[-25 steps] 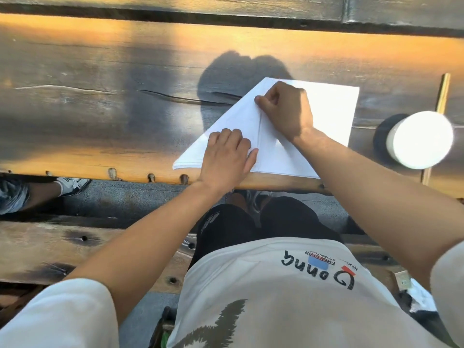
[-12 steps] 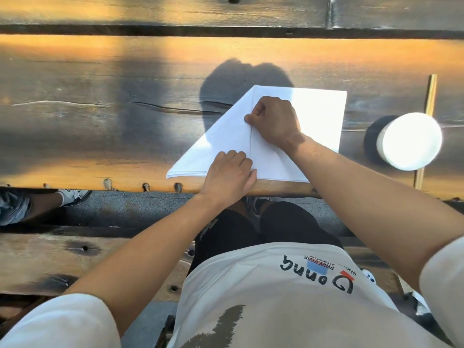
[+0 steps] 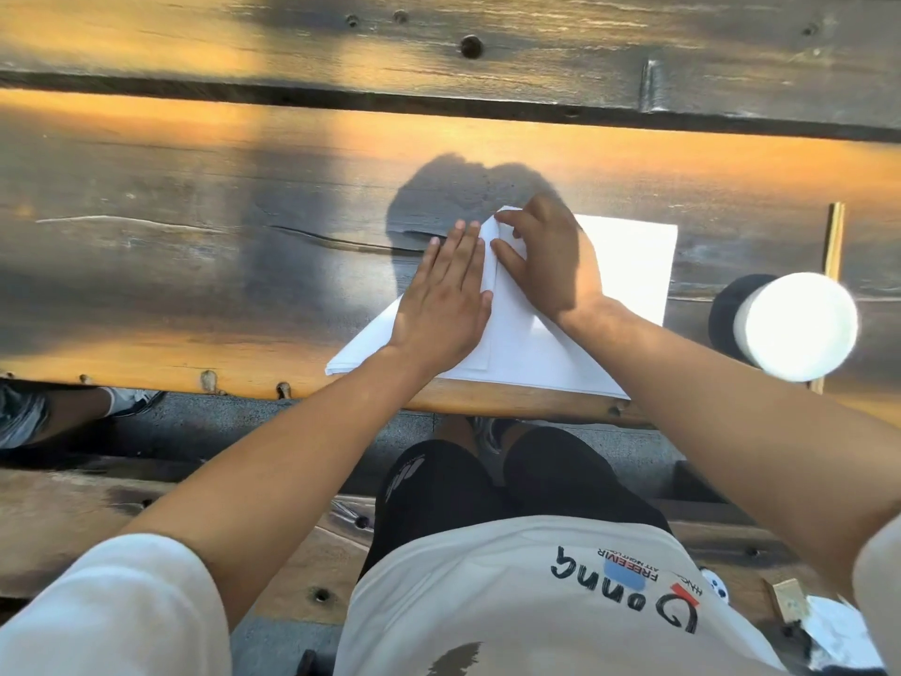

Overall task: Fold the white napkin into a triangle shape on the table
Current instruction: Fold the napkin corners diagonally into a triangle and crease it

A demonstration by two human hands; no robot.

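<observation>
The white napkin [image 3: 526, 348] lies near the front edge of the wooden table [image 3: 195, 265], partly folded, with a slanted left flap and a square corner at the back right. My left hand [image 3: 446, 297] lies flat, fingers spread, pressing on the left flap. My right hand [image 3: 548, 258] rests on the napkin's upper part, thumb and fingers pinching the fold near the top point. Both hands hide the middle crease.
A white cylindrical cup [image 3: 797, 326] stands on the table to the right of the napkin, beside a thin wooden stick [image 3: 834, 246]. A gap [image 3: 439, 104] between planks runs across the back. Another person's foot [image 3: 131, 400] shows under the table at left.
My left hand has slid from the napkin's front edge up along the left flap and now lies flat. My right hand has moved up to the fold's top point.
</observation>
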